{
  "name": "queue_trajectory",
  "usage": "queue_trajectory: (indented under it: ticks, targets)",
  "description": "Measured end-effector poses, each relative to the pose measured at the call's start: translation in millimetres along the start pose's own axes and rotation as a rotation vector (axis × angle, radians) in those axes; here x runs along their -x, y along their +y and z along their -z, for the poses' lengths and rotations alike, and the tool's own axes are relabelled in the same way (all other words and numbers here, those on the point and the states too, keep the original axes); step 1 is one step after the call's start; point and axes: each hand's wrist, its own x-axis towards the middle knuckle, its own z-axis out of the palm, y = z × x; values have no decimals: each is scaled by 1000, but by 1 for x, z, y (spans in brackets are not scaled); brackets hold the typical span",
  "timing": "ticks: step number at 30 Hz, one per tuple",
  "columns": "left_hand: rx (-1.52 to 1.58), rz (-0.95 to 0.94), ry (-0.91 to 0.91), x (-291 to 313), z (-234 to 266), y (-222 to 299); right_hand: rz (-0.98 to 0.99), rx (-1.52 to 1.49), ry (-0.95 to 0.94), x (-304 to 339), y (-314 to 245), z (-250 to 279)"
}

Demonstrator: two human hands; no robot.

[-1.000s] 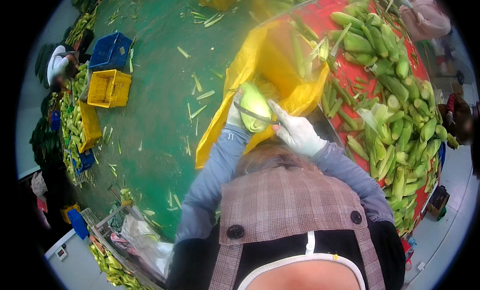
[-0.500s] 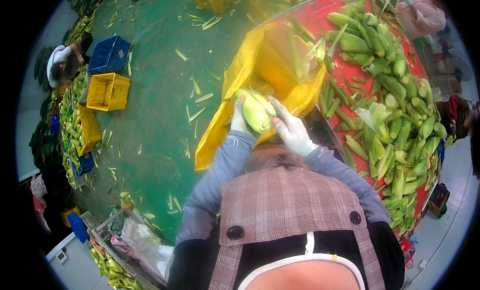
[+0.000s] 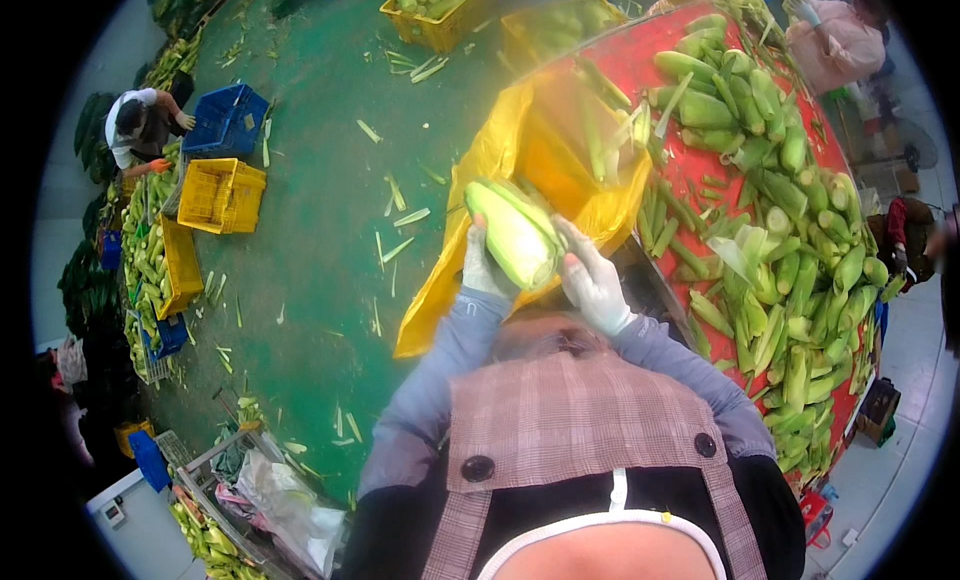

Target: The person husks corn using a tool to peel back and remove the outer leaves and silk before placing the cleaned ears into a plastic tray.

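So the ear of corn (image 3: 515, 235), husk on, is up over the near edge of the open yellow bag (image 3: 430, 315), tilted with its lower end toward the person. Left hand (image 3: 481, 263) has its gloved fingers clamped around the left side. Right hand (image 3: 596, 285) is against the right side (can't tell if those fingers are gripping, honestly). Big corn pile (image 3: 790, 250) on the red table (image 3: 655, 45) to the right.

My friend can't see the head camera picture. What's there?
A gloved left hand holds a green corn ear while the right hand touches it, near an open yellow bag. More corn lies on a red table at right; scraps litter the green floor.
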Motion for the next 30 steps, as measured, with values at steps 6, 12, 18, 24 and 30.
queue_trajectory:
  ticks: [6,12,18,24,30]
  targets:
    - [-14,46,-79,0,16,6,-95,40,-74,4,-9,10]
    - [-239,-25,26,3,16,11,-257,212,97,-9,27,33]
    - [-690,14,-29,11,10,9,-289,486,-122,-46,-9,23]
    - [-721,213,-168,30,5,17,-685,-28,-354,-45,-18,24]
    - [-949,185,-251,41,-12,32,-679,-206,-399,-36,-23,29]
